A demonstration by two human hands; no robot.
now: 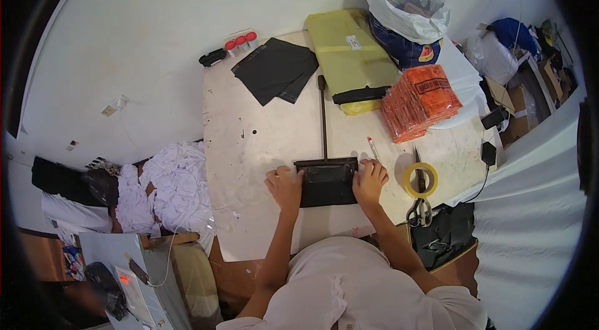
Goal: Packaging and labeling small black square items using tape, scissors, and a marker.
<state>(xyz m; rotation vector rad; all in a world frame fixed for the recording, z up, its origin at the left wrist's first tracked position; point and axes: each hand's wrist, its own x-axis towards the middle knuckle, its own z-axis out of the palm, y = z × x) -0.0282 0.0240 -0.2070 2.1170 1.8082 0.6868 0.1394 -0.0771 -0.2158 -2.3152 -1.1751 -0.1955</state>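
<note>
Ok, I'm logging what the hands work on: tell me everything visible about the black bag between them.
The black bag is a flat, glossy plastic pouch, roughly rectangular, lying on the pale table. Its far edge sits under a dark bar with a long handle pointing away. The left hand presses its left edge, the right hand its right edge.

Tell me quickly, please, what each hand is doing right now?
Left hand: open, pressing the left edge of the black bag.
Right hand: fingers curled on its right edge.
</note>
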